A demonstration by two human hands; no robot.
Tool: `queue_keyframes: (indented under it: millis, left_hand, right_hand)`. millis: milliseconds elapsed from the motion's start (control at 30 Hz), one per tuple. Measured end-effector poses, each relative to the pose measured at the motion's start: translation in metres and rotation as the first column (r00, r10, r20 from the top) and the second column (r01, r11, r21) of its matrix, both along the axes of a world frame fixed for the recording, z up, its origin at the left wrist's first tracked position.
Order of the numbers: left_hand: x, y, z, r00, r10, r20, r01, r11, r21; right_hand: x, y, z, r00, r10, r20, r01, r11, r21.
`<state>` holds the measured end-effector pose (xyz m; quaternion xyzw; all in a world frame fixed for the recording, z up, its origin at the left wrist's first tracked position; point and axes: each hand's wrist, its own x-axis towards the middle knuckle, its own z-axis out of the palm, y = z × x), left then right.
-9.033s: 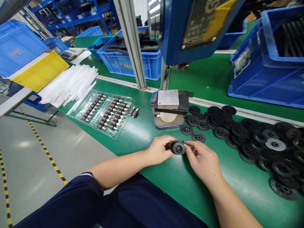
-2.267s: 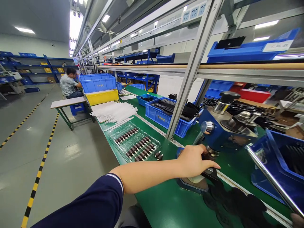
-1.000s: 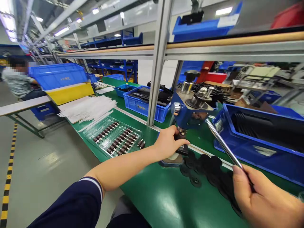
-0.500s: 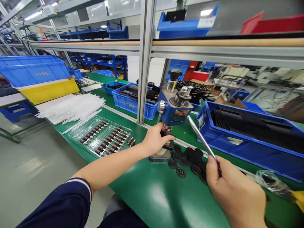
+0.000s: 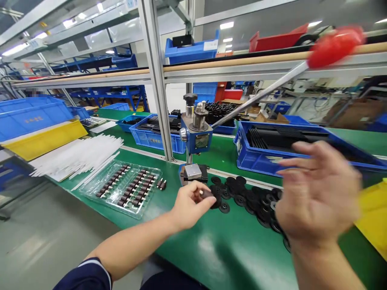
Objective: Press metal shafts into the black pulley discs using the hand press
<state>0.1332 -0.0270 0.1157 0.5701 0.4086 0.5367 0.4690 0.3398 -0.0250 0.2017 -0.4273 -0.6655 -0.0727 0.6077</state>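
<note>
My left hand (image 5: 190,203) is closed around a small dark brown roller (image 5: 207,194) with a white end, in front of the press. A black disc shows by its fingertips; whether it is joined to the roller I cannot tell. My right hand (image 5: 317,193), blurred, is raised over the right of the bench with fingers apart and nothing visible in it. Between and behind the hands stands a blue hand press (image 5: 197,135); its lever (image 5: 260,94) points up to a red knob (image 5: 335,46). A metal block (image 5: 192,171) sits on the press base. Black discs (image 5: 240,199) lie right of it.
On the left, a clear plastic tray (image 5: 113,205) holds rows of brown rollers, with white sticks (image 5: 81,155) behind it. Blue bins (image 5: 256,155) of black parts line the back. A metal post (image 5: 159,88) rises beside the press. Something yellow (image 5: 373,217) lies at right.
My right hand has let go of the lever, which has swung up. My left hand has come out from under the press toward me, holding the roller. The view has shifted right.
</note>
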Motion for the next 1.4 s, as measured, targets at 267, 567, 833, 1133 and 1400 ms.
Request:
queue_keyframes:
  millis: [267, 567, 833, 1133, 1400]
  left_hand:
    - [0.039, 0.018, -0.103, 0.938, -0.085, 0.336, 0.188, 0.939, -0.288]
    - [0.027, 0.021, -0.134, 0.981, -0.191, 0.028, 0.192, 0.958, -0.213]
    - [0.031, 0.024, -0.134, 0.986, -0.147, -0.08, 0.124, 0.963, -0.241]
    - [0.027, 0.024, -0.134, 0.964, -0.166, -0.207, 0.135, 0.979, -0.155]
    - [0.027, 0.024, -0.127, 0.935, -0.149, -0.321, 0.133, 0.989, -0.071]
  right_hand:
    - [0.0, 0.022, -0.191, 0.943, 0.331, 0.035, -0.298, 0.885, -0.358]
    - [-0.012, 0.013, -0.207, 0.948, 0.319, -0.002, -0.259, 0.767, -0.587]
    - [-0.01, 0.011, -0.212, 0.947, 0.322, 0.014, -0.241, 0.735, -0.633]
    - [-0.011, 0.01, -0.214, 0.953, 0.304, -0.004, -0.238, 0.738, -0.632]
    - [0.001, 0.014, -0.196, 0.971, 0.236, -0.041, -0.225, 0.838, -0.496]
